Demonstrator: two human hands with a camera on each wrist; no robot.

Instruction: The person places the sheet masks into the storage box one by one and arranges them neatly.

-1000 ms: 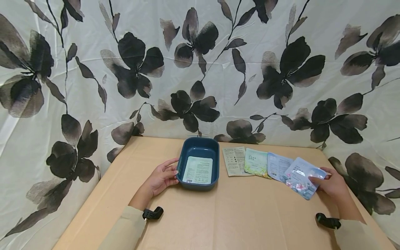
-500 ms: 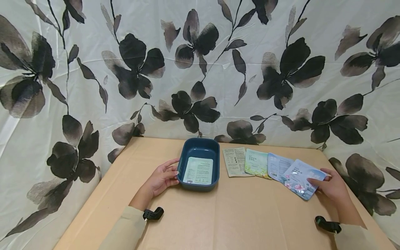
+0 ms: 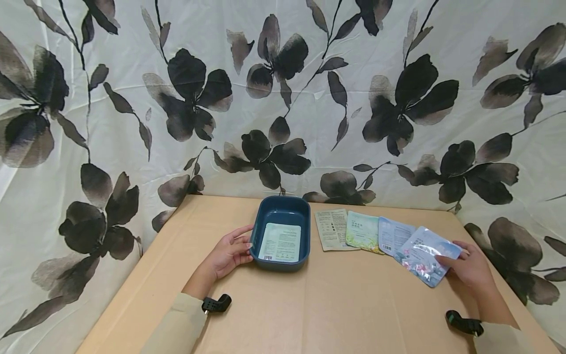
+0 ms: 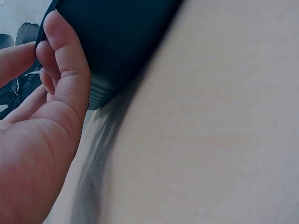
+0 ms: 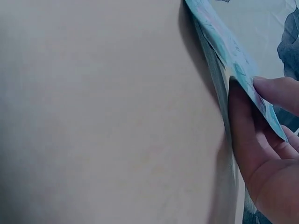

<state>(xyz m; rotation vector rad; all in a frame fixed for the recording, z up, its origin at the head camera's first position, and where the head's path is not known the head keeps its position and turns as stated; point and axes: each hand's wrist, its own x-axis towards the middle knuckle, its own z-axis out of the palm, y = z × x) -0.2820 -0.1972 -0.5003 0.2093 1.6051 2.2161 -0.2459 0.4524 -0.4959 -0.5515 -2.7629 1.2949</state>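
Note:
My left hand (image 3: 231,253) pinches the left rim of a dark blue plastic tub (image 3: 283,206). In the left wrist view, thumb and fingertips meet at the tub's edge. Inside the tub a pale green sachet (image 3: 280,242) with small print lies flat. At the right, my right hand (image 3: 474,265) pinches the right corner of a light blue sachet with pink flowers (image 3: 426,255). The right wrist view has the flowered sachet (image 5: 233,51) tilted, its held corner raised off the table, the thumb on its printed face and the fingers beneath.
Left of the held sachet lies a row of overlapping sachets: a blue one with a barcode (image 3: 393,236), a green-and-yellow one (image 3: 363,230) and a grey-green printed one (image 3: 332,229). A floral curtain (image 3: 336,108) hangs behind the table (image 3: 345,305).
The right hand has shifted the flowered sachet very slightly down and to the left. The left hand, the tub and the other sachets stay as they were.

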